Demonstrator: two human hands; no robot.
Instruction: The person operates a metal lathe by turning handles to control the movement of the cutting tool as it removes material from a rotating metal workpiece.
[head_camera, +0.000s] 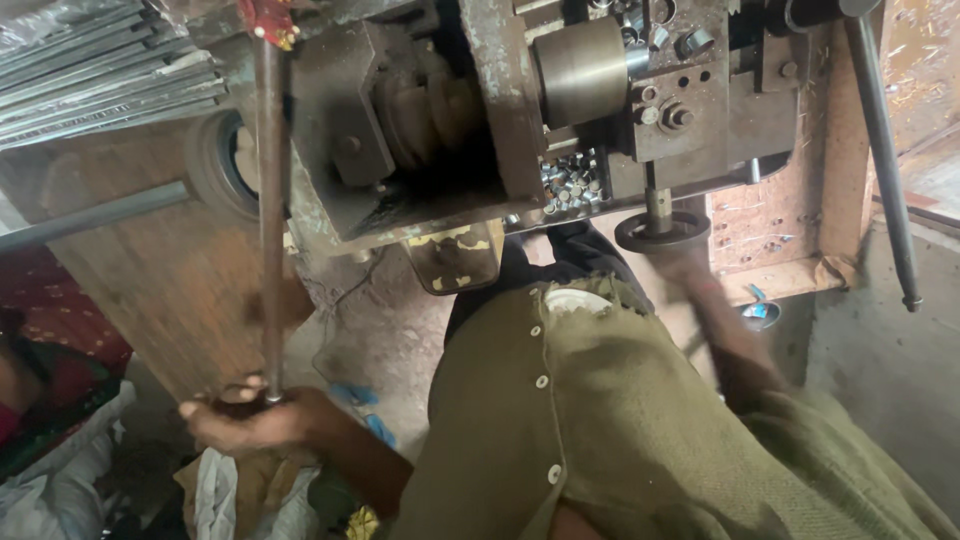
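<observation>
1. Left hand (250, 418): fingers closed around the lower end of the long metal lever rod (270, 210), which rises upright to the machine (560, 110).
2. Right hand (690, 275): blurred, just below the small handwheel (662, 232) under the machine; grip state cannot be determined.

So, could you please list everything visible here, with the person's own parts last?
machine: one, dark rusty metal, top centre
brass cylinder: one, on the machine's upper part
small metal pieces: many, silvery, in a pocket of the machine
handwheel: one, dark, under the machine
long rod: one, rusty, upright at left
metal strips: a stack, grey, top left
thin bar: one, dark, leaning at right
cardigan: one, olive, buttoned
left hand: grips the rod's lower end
right hand: blurred, below the handwheel
</observation>
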